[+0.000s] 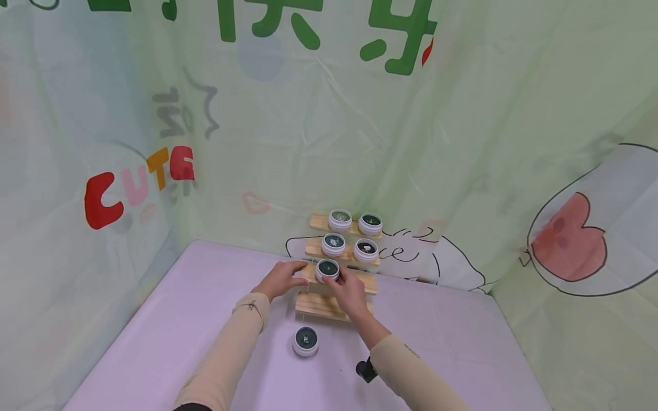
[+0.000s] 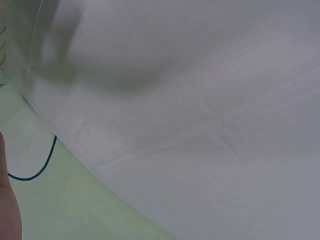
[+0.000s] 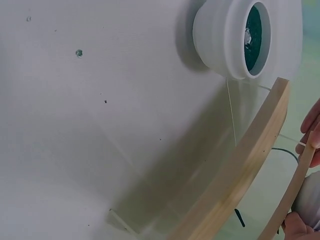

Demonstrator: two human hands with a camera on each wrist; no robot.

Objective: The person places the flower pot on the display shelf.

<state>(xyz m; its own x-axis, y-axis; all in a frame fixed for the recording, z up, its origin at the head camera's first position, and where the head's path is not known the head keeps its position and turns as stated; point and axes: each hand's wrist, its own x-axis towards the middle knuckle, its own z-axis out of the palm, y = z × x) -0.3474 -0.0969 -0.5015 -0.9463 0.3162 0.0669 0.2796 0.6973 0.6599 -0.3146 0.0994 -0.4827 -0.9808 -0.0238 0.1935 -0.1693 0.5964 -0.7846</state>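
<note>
A tiered wooden display stand [image 1: 321, 305] stands near the back of the table. My right hand [image 1: 352, 294] pinches a white jar [image 1: 328, 269] with a dark green top at the third tier down, left of its middle. My left hand [image 1: 280, 279] grips the left end of that tier with thumb and fingers. In the right wrist view the held jar [image 3: 308, 200] is partly cut off beside the wooden strip. Another white jar [image 1: 306, 341] with a dark top sits on the table before the stand. Only a sliver of my left hand [image 2: 7, 205] shows in the left wrist view.
On the top tier are two white jars [image 1: 340, 219] [image 1: 370, 223], and on the second tier two more jars [image 1: 333, 244] [image 1: 366, 250]. A small black object [image 1: 366, 370] lies by the right sleeve. Printed cloth [image 1: 329, 131] hangs behind the lilac-covered table [image 1: 437, 342].
</note>
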